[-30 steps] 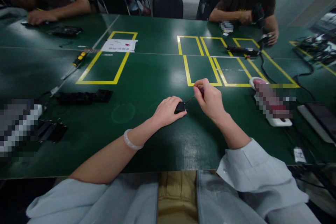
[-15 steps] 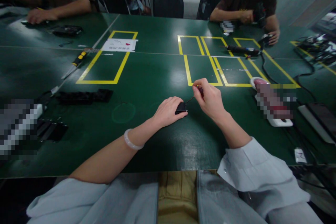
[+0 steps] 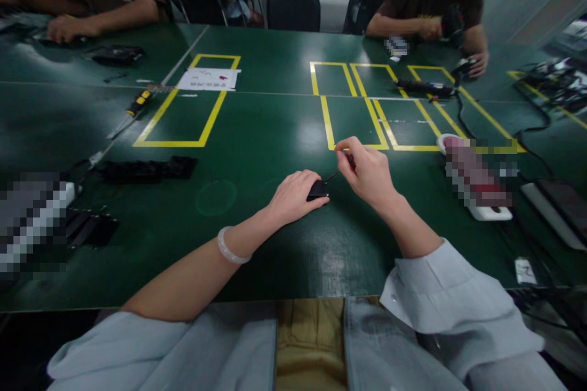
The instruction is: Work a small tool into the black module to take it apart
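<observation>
Close to the middle of the green table, my left hand (image 3: 296,195) is closed around a small black block-like part (image 3: 317,190) and presses it on the tabletop. Much of that part is hidden under my fingers. To its right, my right hand (image 3: 365,170) pinches the dark handle of a screwdriver (image 3: 332,176). Its thin shaft slants down to the left, with the tip at the upper right edge of the black part. Whether the tip sits in a screw is too small to see.
A row of black parts (image 3: 149,168) and flat black pieces (image 3: 92,229) lie on the left. Beyond them is a yellow-black screwdriver (image 3: 139,101). Yellow tape outlines (image 3: 170,143) mark the table. A white power strip (image 3: 493,214) and cables are on the right. Two co-workers sit opposite.
My right hand's fingers have shifted very slightly on the screwdriver. Both hands stay in nearly the same place. The co-worker at the far left has moved an arm a little.
</observation>
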The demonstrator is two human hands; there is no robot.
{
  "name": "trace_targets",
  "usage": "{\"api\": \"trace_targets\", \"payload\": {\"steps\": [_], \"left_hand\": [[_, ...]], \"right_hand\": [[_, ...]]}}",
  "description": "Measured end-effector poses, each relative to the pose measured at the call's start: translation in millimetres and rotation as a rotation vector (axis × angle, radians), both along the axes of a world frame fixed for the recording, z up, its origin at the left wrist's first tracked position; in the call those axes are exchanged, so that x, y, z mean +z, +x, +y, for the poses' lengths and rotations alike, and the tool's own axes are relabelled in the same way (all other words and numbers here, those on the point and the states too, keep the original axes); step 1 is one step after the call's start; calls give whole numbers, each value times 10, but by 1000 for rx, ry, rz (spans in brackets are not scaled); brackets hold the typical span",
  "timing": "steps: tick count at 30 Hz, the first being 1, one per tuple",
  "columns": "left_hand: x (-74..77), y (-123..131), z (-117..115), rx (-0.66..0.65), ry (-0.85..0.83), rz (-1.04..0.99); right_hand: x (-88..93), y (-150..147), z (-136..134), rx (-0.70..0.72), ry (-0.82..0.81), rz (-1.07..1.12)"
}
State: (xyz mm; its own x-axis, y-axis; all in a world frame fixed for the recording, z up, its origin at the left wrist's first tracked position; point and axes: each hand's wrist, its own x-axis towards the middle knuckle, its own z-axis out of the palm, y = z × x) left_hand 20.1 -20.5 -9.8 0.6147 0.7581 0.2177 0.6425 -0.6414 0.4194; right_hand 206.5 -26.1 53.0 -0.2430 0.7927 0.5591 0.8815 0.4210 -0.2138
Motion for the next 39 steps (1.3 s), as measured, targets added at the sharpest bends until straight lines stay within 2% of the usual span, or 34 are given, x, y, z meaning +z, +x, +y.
{"api": "trace_targets", "payload": {"steps": [15, 26, 39], "left_hand": [[-29, -20, -9, 7, 3, 6], [-30, -23, -4, -1, 10, 3], [-33, -29, -1, 1, 6, -7]], "right_hand": [[-39, 52, 18, 53, 7, 11], [-68, 115, 5, 95, -53, 210], [-147, 181, 13, 63, -87, 300]]}}
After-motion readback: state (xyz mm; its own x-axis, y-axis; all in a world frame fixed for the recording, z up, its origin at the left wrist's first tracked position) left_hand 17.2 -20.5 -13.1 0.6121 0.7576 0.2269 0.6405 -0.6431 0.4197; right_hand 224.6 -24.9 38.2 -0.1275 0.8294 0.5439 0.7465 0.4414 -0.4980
